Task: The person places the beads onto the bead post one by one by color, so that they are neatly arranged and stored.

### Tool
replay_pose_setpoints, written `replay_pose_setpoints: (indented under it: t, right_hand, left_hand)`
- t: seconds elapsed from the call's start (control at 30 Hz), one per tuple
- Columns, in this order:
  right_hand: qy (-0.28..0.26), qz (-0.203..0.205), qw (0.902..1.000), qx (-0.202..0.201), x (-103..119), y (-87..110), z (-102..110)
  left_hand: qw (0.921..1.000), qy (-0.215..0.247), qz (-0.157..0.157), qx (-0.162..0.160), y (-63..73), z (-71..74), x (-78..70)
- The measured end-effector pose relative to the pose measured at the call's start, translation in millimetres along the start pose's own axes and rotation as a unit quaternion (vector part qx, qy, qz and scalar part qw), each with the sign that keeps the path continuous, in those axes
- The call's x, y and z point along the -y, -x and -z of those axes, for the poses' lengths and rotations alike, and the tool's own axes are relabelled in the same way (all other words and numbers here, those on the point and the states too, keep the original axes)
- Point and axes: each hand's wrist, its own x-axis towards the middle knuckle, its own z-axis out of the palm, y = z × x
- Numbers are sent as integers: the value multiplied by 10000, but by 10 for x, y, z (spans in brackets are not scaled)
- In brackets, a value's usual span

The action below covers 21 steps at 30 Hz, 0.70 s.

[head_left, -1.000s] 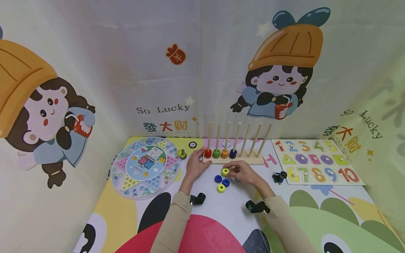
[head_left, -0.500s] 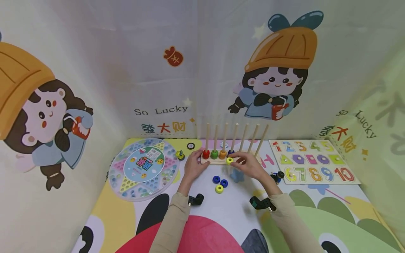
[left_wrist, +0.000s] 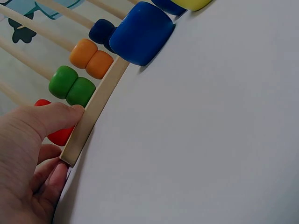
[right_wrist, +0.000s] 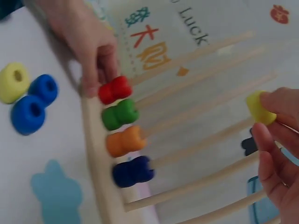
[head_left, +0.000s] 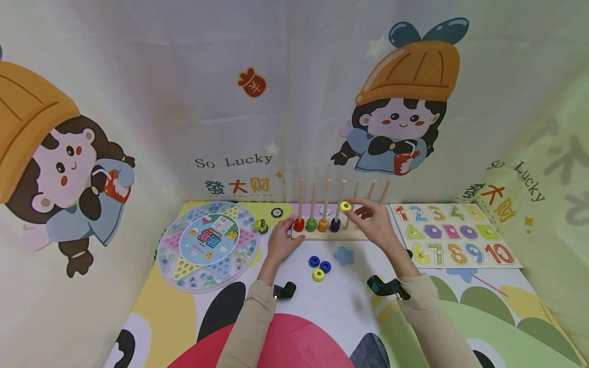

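Observation:
A wooden bead-stacking rack (head_left: 331, 236) with several upright pegs stands at the back of the table. Red (head_left: 299, 225), green (head_left: 311, 225), orange (head_left: 323, 225) and dark blue beads (head_left: 335, 225) sit stacked in pairs on its left pegs. My left hand (head_left: 281, 244) grips the left end of its base, thumb on the front edge in the left wrist view. Thumb and fingers of my right hand (head_left: 375, 222) pinch a yellow bead (right_wrist: 260, 107), raised beside the upper part of the pegs. Two blue beads (head_left: 325, 267) and another yellow bead (head_left: 318, 275) lie loose in front.
A round marble game board (head_left: 167, 255) lies at the left, a small yellow-green toy (head_left: 261, 226) beside it. At the right is a number and shape puzzle board (head_left: 453, 264). A patterned curtain (head_left: 303, 102) rises behind the table.
My right hand has picked up the yellow bead from beside the loose ones and carried it up and rightward to the pegs. My left hand keeps its hold on the rack.

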Motion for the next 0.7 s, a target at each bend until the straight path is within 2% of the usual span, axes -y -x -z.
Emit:
replay_pose_setpoints:
  t: [0.17,0.4,0.5,0.7]
  right_hand:
    - [93,140,9975,-692,113,-99,91]
    - [103,166,9875,-1562,240,-255,148]
    - [117,33,9858,-1675,250,-299,151]
    - [285,-262,9874,-1536,224,-322,133]
  left_hand:
    - [10000,-5,-34,-31,1,4,16]
    - [10000,-16,19,6,4,10,21]
    - [10000,21,44,45,4,11,17]
    - [10000,40,9,79,3,2,22]
